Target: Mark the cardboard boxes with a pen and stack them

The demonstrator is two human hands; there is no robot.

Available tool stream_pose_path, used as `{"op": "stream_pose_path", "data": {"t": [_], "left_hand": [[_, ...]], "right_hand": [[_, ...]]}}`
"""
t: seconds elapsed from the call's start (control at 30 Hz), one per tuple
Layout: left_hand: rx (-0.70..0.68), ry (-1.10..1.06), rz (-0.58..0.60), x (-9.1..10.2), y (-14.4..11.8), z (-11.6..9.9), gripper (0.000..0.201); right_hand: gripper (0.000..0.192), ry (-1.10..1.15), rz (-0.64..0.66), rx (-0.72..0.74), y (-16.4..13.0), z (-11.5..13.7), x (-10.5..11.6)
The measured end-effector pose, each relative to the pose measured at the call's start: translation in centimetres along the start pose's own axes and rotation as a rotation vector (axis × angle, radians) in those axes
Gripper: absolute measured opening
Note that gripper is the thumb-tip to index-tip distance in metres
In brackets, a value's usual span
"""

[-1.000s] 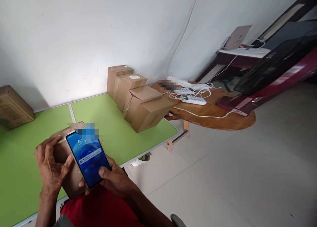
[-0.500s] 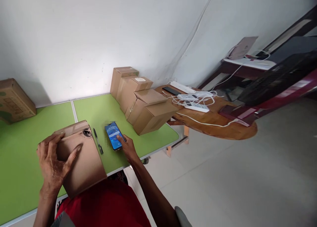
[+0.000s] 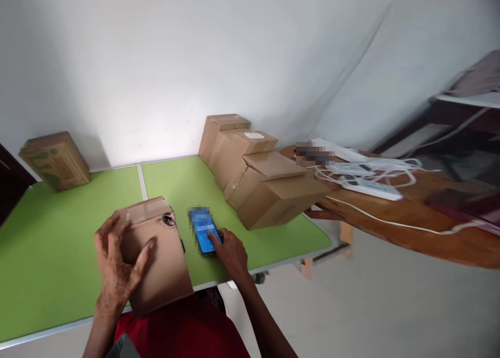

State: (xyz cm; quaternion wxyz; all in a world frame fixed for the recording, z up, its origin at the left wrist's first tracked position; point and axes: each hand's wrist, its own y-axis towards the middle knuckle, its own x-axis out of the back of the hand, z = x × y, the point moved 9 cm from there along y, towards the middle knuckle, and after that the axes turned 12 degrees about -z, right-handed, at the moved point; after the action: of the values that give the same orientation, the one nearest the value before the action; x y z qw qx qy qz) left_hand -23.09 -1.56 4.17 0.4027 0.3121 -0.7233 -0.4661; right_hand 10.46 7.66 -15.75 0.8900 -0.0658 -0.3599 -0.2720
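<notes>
a: which was the largest item on the work surface?

b: the green table [image 3: 70, 243]. after it came the stack of cartons [image 3: 258, 165] at the far right corner, against the wall, then the printed carton [image 3: 54, 160] at the far left.

a: and the item being handled?

b: the cardboard box [image 3: 160, 259], plain brown, tilted, with its lower end over the near table edge. a dark mark showed near its upper right corner. the left hand [image 3: 117, 267] lay spread on the box's upper face, fingers open, thumb pressed flat; it gripped nothing.

a: the smaller item?

b: the phone [image 3: 205, 233] lay flat on the table just right of the box, its blue screen lit and partly blurred. the right hand [image 3: 230, 251] touched the phone's near end with its fingertips. whether it pinched the edge or only rested there could not be told.

a: differences from the earlier frames?

b: one second before, the right hand held the phone raised in front of the box. half a second before, the phone was already on the table with the fingertips on it. the left hand kept its place on the box throughout. the pen [image 3: 182, 245], fully visible beside the box half a second before, showed only as a dark tip at the box edge.
</notes>
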Motion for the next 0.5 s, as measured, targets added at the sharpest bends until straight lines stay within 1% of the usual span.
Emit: {"op": "stream_pose_path", "data": {"t": [0.07, 0.13, 0.17, 0.2, 0.23, 0.3, 0.33, 0.37, 0.4, 0.47, 0.5], "left_hand": [[0.029, 0.006, -0.005, 0.4, -0.6, 0.0, 0.054], [0.053, 0.002, -0.009, 0.7, -1.1, -0.1, 0.059], [0.064, -0.008, -0.011, 0.8, -1.4, -0.2, 0.064], [0.074, -0.021, -0.012, 1.0, -1.7, -0.2, 0.071], [0.088, -0.037, -0.016, 1.1, -2.1, -0.1, 0.077], [0.152, -0.08, -0.032, 1.3, -3.2, 0.6, 0.09], [0.221, -0.115, -0.037, 1.4, -4.0, 1.4, 0.094], [0.327, -0.159, -0.032, 1.4, -5.2, 2.7, 0.096], [0.468, -0.211, -0.012, 1.2, -6.7, 4.3, 0.095], [0.824, -0.308, 0.079, 0.6, -10.8, 8.0, 0.092], [0.994, -0.337, 0.147, 0.3, -13.1, 9.4, 0.094]], "right_hand": [[0.022, -0.035, -0.01, 0.017, -0.2, 0.2, 0.4], [0.025, -0.016, -0.043, 0.074, -0.6, 1.0, 0.9], [0.03, 0.045, -0.049, 0.127, -1.2, 1.8, 1.0], [0.036, 0.149, -0.024, 0.191, -2.0, 2.8, 0.7], [0.045, 0.287, 0.04, 0.254, -3.3, 4.0, 0.1], [0.063, 0.588, 0.263, 0.337, -6.5, 6.4, -1.7], [0.07, 0.693, 0.387, 0.349, -8.3, 7.5, -2.7], [0.076, 0.755, 0.484, 0.352, -9.9, 8.4, -3.6], [0.081, 0.781, 0.543, 0.35, -11.1, 9.2, -4.2], [0.088, 0.766, 0.581, 0.345, -12.3, 10.8, -4.9], [0.087, 0.748, 0.582, 0.342, -12.5, 11.5, -5.1]]}}
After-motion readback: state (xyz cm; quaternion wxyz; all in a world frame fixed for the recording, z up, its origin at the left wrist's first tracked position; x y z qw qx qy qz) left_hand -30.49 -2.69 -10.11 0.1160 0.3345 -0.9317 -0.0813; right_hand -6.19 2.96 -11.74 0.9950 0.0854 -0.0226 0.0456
